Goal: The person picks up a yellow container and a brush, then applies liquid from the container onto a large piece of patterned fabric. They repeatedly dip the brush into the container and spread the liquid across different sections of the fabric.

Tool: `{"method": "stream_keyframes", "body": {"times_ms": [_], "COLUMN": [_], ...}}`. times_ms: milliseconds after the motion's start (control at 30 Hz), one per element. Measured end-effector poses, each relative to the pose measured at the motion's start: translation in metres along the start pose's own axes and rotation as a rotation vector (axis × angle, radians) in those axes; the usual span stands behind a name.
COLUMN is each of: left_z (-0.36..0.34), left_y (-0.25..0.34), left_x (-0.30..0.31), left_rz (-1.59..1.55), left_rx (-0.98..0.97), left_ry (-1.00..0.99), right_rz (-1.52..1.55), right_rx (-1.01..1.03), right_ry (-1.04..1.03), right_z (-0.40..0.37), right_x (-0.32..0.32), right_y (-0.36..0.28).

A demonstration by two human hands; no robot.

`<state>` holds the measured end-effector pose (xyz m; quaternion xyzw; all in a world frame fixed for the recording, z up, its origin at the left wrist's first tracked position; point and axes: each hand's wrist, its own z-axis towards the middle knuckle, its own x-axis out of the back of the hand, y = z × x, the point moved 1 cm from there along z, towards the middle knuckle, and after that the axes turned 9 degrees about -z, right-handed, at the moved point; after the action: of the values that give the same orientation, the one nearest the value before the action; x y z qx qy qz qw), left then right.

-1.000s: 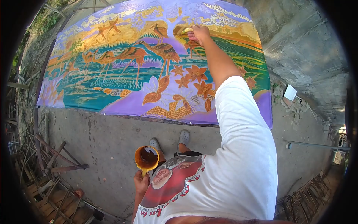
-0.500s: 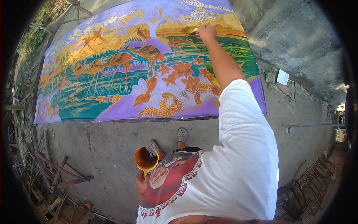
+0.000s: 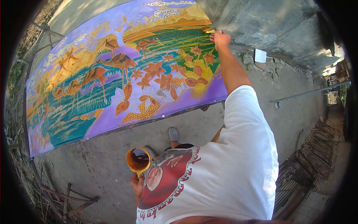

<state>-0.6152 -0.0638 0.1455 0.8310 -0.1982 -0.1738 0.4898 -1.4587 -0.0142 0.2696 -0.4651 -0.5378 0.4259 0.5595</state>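
My right hand (image 3: 221,39) is stretched far forward, its fingers closed round a wide flat paintbrush (image 3: 208,30) with a yellow handle. The bristles are right at the far right edge of a large painted cloth (image 3: 102,128), beside its orange and green bands. Birds, flowers, water and a tree in purple, teal and orange cover this cloth. Low by my body, my left hand (image 3: 137,185) grips the handle of a yellow plastic dipper (image 3: 129,161). Dark brown liquid (image 3: 140,156) lies inside it.
A wooden frame (image 3: 48,31) runs along the cloth's edges. Beyond its right side stands a grey wall (image 3: 276,26), with a white board (image 3: 260,56) and rubble at the foot. A metal pole (image 3: 313,92) juts in from the right. Wooden sticks (image 3: 69,201) lie lower left.
My right hand has carried the brush rightward to the cloth's edge. The view has turned, so the cloth appears tilted and further left. The dipper stays in my left hand.
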Motion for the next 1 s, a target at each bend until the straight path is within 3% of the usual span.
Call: {"method": "stream_keyframes", "body": {"times_ms": [33,200,267,333,467,533,733,800,1000], "left_z": [0.002,0.005,0.004,0.002,0.002,-0.002,-0.003,-0.004,-0.007], "left_y": [0.001,-0.006,-0.008,-0.009,-0.04,-0.039,-0.025,-0.013,0.012], "left_x": [-0.001,0.0,0.001,0.0,0.015,0.009,0.002,-0.002,-0.013], "left_rz": [-0.002,0.047,0.041,0.014,-0.027,-0.017,-0.069,-0.057,0.0], "left_rx": [-0.005,0.054,0.065,0.046,0.012,0.006,0.106,0.095,0.017], "left_ry": [-0.028,-0.006,0.02,0.01,0.03,0.078,0.084,0.08,0.071], "right_rz": [0.001,-0.018,-0.072,-0.033,0.021,0.063,0.102,-0.017,-0.003], "right_rx": [-0.004,-0.106,-0.071,-0.068,-0.102,-0.131,-0.15,-0.107,-0.087], "right_ry": [0.006,-0.527,-0.501,-0.228,-0.274,-0.495,-0.619,-0.736,-0.724], "right_z": [-0.012,-0.066,-0.059,-0.047,-0.088,-0.112,-0.154,-0.163,-0.178], "right_x": [-0.007,-0.034,-0.022,-0.007,-0.003,-0.019,-0.078,-0.086,-0.11], "right_y": [0.0,-0.014,-0.012,-0.004,0.007,0.013,0.006,-0.001,0.0]}}
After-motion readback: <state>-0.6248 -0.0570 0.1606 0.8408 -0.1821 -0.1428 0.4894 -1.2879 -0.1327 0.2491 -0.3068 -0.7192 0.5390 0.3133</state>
